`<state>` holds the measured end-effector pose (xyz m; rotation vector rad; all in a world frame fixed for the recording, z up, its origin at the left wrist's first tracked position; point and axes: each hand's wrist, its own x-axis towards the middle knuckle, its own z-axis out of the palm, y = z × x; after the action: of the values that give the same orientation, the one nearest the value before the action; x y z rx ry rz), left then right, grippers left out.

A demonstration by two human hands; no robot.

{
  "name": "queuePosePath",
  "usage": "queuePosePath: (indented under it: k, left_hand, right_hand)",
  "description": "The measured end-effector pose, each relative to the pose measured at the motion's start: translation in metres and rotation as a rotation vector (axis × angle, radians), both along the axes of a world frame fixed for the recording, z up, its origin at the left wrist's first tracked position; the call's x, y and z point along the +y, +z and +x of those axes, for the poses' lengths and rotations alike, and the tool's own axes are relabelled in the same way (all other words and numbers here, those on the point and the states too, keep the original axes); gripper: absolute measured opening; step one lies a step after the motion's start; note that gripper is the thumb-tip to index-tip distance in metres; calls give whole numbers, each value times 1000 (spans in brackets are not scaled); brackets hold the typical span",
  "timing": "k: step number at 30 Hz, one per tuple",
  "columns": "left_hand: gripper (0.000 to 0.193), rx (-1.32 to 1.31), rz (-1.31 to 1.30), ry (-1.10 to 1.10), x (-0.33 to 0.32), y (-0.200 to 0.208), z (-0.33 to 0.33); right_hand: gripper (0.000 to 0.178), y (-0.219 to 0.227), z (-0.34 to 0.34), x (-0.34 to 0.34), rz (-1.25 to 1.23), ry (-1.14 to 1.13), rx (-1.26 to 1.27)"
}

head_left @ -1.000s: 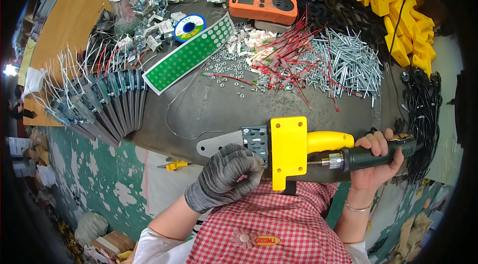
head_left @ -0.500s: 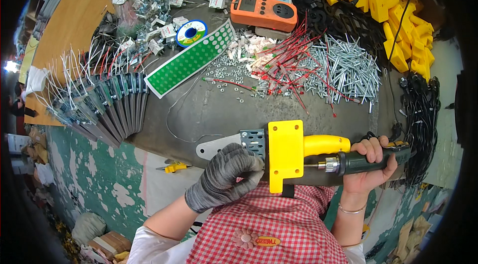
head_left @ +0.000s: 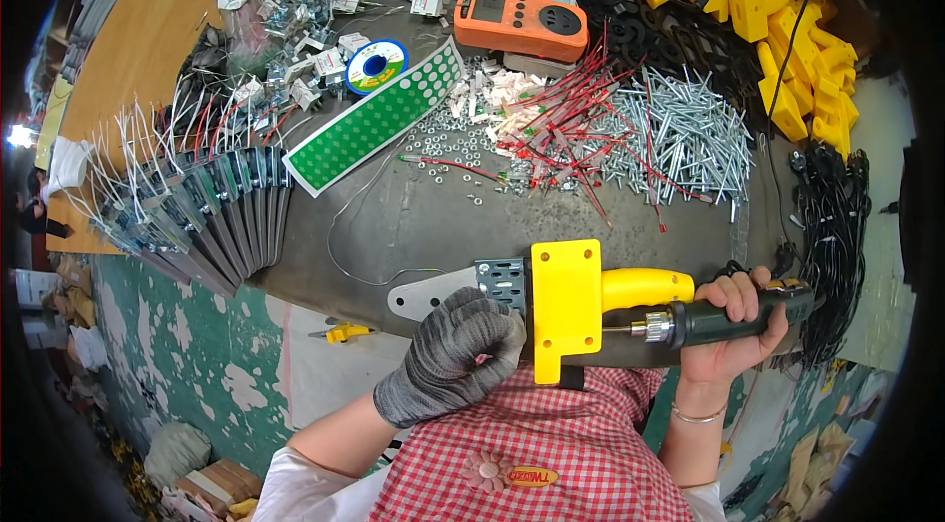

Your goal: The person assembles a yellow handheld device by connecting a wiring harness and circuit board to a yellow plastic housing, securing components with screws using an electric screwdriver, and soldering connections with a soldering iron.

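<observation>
My left hand [head_left: 448, 360], in a grey glove, is closed around the perforated metal guard [head_left: 500, 278] of a yellow-handled tool. A flat silver plate [head_left: 421, 292] with holes juts out to its left. The yellow plastic housing [head_left: 566, 310] stands upright with its handle [head_left: 645, 287] pointing right. My bare right hand [head_left: 733, 340] wraps round a dark green electric screwdriver [head_left: 699, 324]. Its bit runs left against or behind the housing's lower right side, below the handle; the tip is hidden.
Long screws [head_left: 679, 138], red-wired indicator lights [head_left: 571, 148] and small nuts [head_left: 443, 143] lie beyond my hands. A green sticker sheet [head_left: 364, 123], solder spool [head_left: 376, 66] and orange meter [head_left: 522, 22] are farther back. Wired metal parts [head_left: 212, 212] fan out left; black cables [head_left: 832, 237] hang right.
My left glove has shifted slightly down and right on the guard, its fingers more curled. The screwdriver and yellow housing stay almost where they were.
</observation>
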<state>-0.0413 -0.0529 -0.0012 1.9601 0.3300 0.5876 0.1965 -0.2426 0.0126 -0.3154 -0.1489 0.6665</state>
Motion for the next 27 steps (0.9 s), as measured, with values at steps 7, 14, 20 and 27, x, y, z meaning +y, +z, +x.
queuePosePath:
  k: [7,14,20,27]
  left_hand:
    - [27,-48,62,-58,4,3,12]
    - [37,127,91,54,-2,-1,-10]
    - [69,104,282,-15,4,14,-4]
    - [100,275,576,-77,0,23,6]
  right_hand:
    - [35,2,1,-8,-52,-53,22]
    - [41,31,35,-33,-356,-35,83]
    - [45,22,140,-141,-1793,-735,-874]
    - [37,1,133,-83,-2345,-573,-1260]
